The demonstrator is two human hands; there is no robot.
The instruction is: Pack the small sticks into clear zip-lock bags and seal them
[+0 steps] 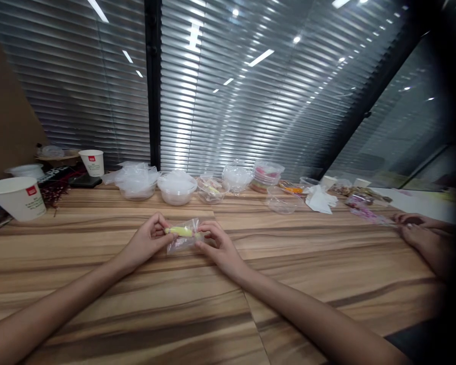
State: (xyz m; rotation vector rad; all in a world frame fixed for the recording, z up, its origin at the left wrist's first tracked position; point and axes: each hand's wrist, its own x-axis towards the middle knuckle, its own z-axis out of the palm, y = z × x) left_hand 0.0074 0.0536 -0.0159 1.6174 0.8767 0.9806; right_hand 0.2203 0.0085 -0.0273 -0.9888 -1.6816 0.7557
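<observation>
Just above the wooden table (pixel 197 294), both of my hands meet at a small clear plastic bag (pixel 182 246). A slim yellow item (pixel 180 231) lies along the bag, its exact kind too small to make out; whether it is fully inside I cannot tell. My left hand (pixel 152 237) pinches the left end of the yellow item and bag between thumb and fingers. At the other end, my right hand (pixel 216 246) grips the bag's right side, with thumb and fingertips closed on it.
Along the back stand paper cups (pixel 92 163), lidded plastic bowls (pixel 178 187), a stack of clear containers (pixel 266 175) and a crumpled tissue (pixel 321 198). A large paper cup (pixel 17 197) is at far left. Another person's hands (pixel 421 233) rest at the right beside pink wrappers (pixel 368 214).
</observation>
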